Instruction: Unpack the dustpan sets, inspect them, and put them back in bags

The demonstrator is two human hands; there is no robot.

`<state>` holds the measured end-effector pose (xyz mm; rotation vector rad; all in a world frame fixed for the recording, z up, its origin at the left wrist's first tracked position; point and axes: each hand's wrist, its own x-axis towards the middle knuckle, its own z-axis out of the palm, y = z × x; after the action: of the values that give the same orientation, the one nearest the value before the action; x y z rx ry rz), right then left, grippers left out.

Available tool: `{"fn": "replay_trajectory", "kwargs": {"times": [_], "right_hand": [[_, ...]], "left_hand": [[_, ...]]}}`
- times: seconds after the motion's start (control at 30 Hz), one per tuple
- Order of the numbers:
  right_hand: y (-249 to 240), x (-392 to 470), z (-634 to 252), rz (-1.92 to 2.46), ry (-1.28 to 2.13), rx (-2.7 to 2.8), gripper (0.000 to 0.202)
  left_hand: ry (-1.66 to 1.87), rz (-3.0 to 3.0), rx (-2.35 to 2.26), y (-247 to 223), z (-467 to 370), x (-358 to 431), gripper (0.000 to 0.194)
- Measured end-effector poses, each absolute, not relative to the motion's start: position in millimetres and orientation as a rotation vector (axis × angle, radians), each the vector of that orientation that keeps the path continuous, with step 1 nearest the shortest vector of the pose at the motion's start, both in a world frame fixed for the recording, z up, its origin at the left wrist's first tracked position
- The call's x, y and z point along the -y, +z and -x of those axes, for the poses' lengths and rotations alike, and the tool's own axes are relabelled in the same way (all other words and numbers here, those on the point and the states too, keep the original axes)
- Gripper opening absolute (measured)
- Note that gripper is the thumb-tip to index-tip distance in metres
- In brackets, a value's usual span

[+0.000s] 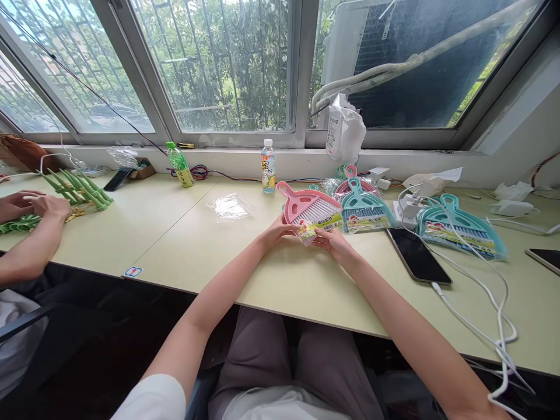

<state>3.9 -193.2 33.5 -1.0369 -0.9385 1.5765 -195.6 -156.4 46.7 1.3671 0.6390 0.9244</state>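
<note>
A pink mini dustpan and brush set (306, 207) with a yellow-green label lies tilted on the pale green table (271, 274). My left hand (276, 230) grips its lower left edge. My right hand (333, 239) holds the label end at its lower right. Just to the right lies a teal dustpan set (364, 211), with another pink one (352, 182) behind it. A further teal set in a plastic bag (459, 227) lies further right.
A black phone (417, 255) on a white cable (481, 326) lies right of my hands. An empty clear bag (230, 207), two drink bottles (268, 166) (181, 165) and a white bag (345, 131) stand behind. A co-worker's hands (41, 205) handle green plastic pieces (79, 188) at far left.
</note>
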Motion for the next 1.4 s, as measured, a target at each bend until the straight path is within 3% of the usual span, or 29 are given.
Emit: {"fn": "replay_trajectory", "kwargs": {"times": [0.2,0.67,1.4], "right_hand": [[30.3,190.9,1.5,1.077,1.499,0.900,0.010],[28.9,191.2,1.4,1.080,1.441,1.012,0.020],[23.7,187.7,4.6,1.104,1.338,0.908,0.017]], "left_hand": [[0.910,-1.345,-0.677,45.0,194.0,154.7,0.079],[0.912,-1.338,-0.690,46.2,196.6,153.1,0.078],[0.863,-1.370,-0.688,44.2,194.9,151.9,0.079]]}}
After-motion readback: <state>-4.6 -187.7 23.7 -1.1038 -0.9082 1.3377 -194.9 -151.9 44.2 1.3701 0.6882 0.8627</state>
